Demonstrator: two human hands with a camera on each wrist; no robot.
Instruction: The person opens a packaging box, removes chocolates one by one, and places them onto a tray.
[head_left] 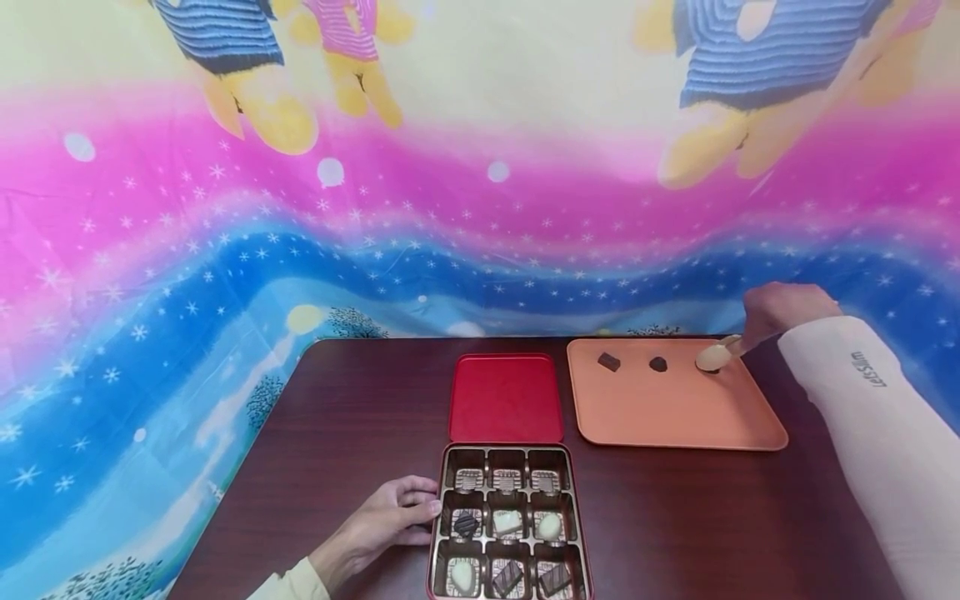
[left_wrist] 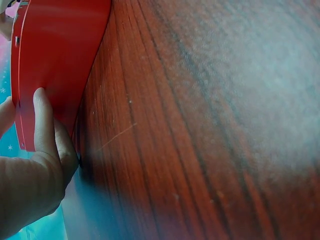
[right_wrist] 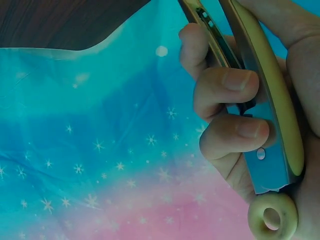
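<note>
My right hand [head_left: 787, 308] grips a pair of tongs [right_wrist: 275, 100] with cream-coloured handles and a ring at the end. Their cream tip lies over a dark chocolate piece at the back right of the orange tray [head_left: 660, 417], partly hiding it. On the same tray are a square dark chocolate [head_left: 609, 362] and a round dark chocolate [head_left: 657, 364]. My left hand [head_left: 386, 521] rests against the left side of the red tin [left_wrist: 60, 55], fingers extended along its wall. Chocolates fill the tin's middle and front rows, among them a white one [head_left: 507, 522]; its back row is bare.
The tin's red lid [head_left: 506, 400] lies open behind it, left of the tray. All stand on a dark wood table [head_left: 360, 417]. A patterned cloth [head_left: 480, 208] hangs along the table's back and left edges.
</note>
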